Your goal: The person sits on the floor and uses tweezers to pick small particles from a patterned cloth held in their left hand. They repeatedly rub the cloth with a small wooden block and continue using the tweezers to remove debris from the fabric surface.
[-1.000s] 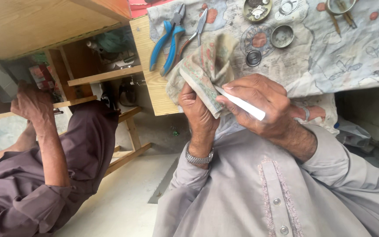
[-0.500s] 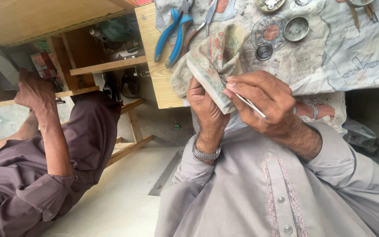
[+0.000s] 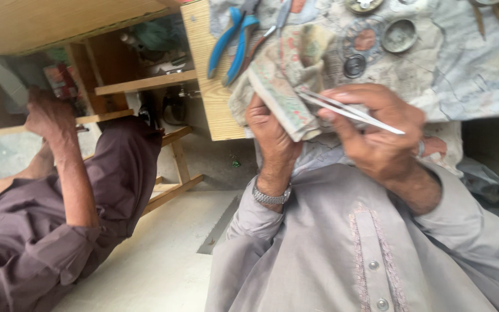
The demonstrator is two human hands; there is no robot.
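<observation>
Hands raised: left hand (image 3: pixel 270 130) grips cloth (image 3: pixel 284 78), right hand (image 3: pixel 376 138) pinches tweezers (image 3: pixel 350 111).

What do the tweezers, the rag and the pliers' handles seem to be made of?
Tweezers: bare metal, thin and pale with a dull shine. Rag: soft worn cloth, crumpled and stained. Pliers' handles: likely plastic or rubber sleeves, smooth bright blue.

A faded green, cream and rust patterned cloth (image 3: pixel 284 86) sits just below blue-handled pliers (image 3: pixel 230 43). Silver tweezers (image 3: pixel 347 112) cross it. Beneath are a pale grey shirt (image 3: pixel 347 254) and, well left, a dark purple-brown garment (image 3: pixel 59 231).
</observation>
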